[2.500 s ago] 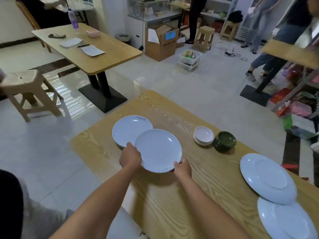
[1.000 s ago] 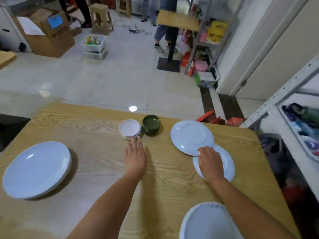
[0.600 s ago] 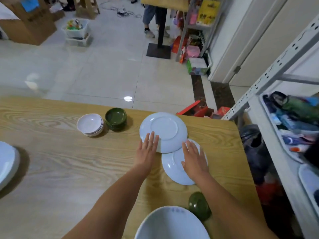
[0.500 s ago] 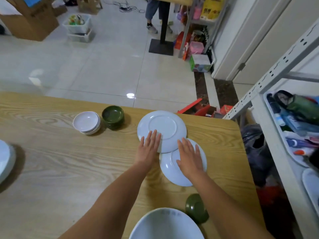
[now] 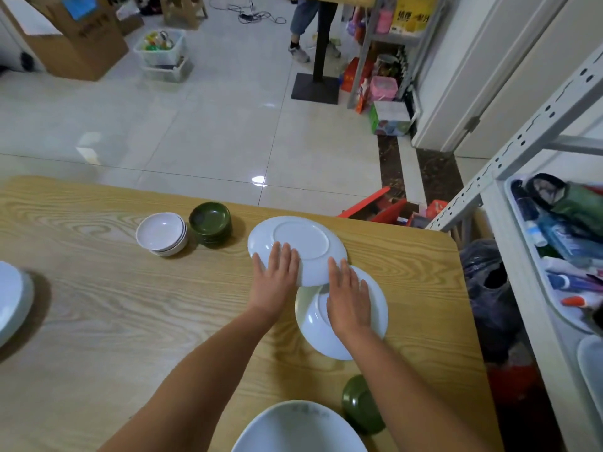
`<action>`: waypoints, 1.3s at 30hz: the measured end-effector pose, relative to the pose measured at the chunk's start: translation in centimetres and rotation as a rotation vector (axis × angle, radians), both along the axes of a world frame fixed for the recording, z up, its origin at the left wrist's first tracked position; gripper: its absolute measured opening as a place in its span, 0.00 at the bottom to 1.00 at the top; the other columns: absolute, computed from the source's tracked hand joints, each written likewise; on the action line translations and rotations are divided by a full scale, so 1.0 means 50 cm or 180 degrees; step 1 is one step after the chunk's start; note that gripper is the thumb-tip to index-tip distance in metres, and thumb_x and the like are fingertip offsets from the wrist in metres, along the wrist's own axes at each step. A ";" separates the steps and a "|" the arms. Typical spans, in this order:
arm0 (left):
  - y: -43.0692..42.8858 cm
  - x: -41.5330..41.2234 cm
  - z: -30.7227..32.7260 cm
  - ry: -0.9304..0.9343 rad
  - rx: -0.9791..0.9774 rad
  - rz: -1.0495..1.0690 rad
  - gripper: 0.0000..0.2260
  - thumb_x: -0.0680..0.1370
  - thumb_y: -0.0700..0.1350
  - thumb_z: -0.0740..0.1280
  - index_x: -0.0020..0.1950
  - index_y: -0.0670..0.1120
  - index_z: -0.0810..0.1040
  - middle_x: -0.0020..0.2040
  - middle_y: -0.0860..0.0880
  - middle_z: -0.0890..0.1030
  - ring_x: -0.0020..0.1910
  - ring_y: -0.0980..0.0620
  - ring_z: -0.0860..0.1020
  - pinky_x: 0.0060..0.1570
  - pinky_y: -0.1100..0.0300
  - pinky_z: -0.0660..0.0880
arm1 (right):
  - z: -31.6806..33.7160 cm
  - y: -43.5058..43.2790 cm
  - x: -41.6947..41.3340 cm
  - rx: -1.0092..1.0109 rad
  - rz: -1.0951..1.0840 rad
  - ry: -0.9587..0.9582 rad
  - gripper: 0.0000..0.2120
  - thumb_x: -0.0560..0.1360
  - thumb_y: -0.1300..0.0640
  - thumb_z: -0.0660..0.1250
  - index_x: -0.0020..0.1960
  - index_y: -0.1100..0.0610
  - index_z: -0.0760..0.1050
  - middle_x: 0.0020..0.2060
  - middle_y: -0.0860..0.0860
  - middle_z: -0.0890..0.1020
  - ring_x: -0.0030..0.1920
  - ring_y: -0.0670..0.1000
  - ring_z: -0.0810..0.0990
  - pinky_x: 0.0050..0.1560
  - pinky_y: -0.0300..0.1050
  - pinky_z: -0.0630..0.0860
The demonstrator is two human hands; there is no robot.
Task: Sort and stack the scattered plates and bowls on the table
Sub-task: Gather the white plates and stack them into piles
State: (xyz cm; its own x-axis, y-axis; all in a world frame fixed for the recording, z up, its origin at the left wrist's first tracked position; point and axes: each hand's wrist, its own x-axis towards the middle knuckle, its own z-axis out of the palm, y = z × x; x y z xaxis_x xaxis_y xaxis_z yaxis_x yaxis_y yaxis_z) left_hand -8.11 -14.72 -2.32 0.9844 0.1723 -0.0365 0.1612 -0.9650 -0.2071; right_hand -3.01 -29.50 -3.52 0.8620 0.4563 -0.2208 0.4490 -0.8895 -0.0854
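Near table (image 5: 98, 321) far-right corner: left hand (image 5: 275, 278) flat, fingers straight, on far plate (image 5: 303, 239) near rim; right hand (image 5: 347, 295) likewise atop near plate (image 5: 313, 327).

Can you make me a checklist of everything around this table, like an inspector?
Surface: wooden table.
Job's things: far plate overlaps near plate, both upside-down; white bowl stack beside green bowl stack; lone green bowl and big white plate at near edge; white plates at left.
Clutter: bottles on the metal shelf; black bag beside table.
Grips: left hand flat on far plate; right hand flat on near plate.
Cables: cable on the floor.
Surroundings: cardboard box, plastic bin, a person's legs.
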 end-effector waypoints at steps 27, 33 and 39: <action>0.015 -0.237 0.191 0.1086 -0.4374 0.1713 0.12 0.80 0.37 0.62 0.62 0.35 0.71 0.43 0.43 0.75 0.47 0.43 0.75 0.46 0.51 0.77 | 0.154 -0.169 -0.221 0.0271 -0.1419 -0.0629 0.23 0.82 0.43 0.48 0.53 0.58 0.75 0.48 0.56 0.83 0.49 0.58 0.81 0.44 0.46 0.72; -0.020 -0.352 0.135 0.2080 -0.3214 0.1156 0.12 0.79 0.41 0.59 0.35 0.40 0.71 0.28 0.45 0.75 0.23 0.51 0.74 0.24 0.62 0.72 | 0.082 -0.204 -0.371 -0.0370 -0.1527 -0.0339 0.24 0.82 0.43 0.46 0.56 0.56 0.75 0.48 0.52 0.84 0.51 0.54 0.83 0.47 0.45 0.75; -0.033 -0.399 0.096 0.2275 -0.2550 0.0662 0.12 0.80 0.46 0.59 0.39 0.41 0.71 0.29 0.46 0.72 0.25 0.52 0.70 0.27 0.63 0.68 | 0.056 -0.223 -0.451 -0.0823 -0.1268 -0.0343 0.24 0.81 0.40 0.45 0.52 0.53 0.75 0.44 0.49 0.85 0.47 0.49 0.84 0.43 0.41 0.74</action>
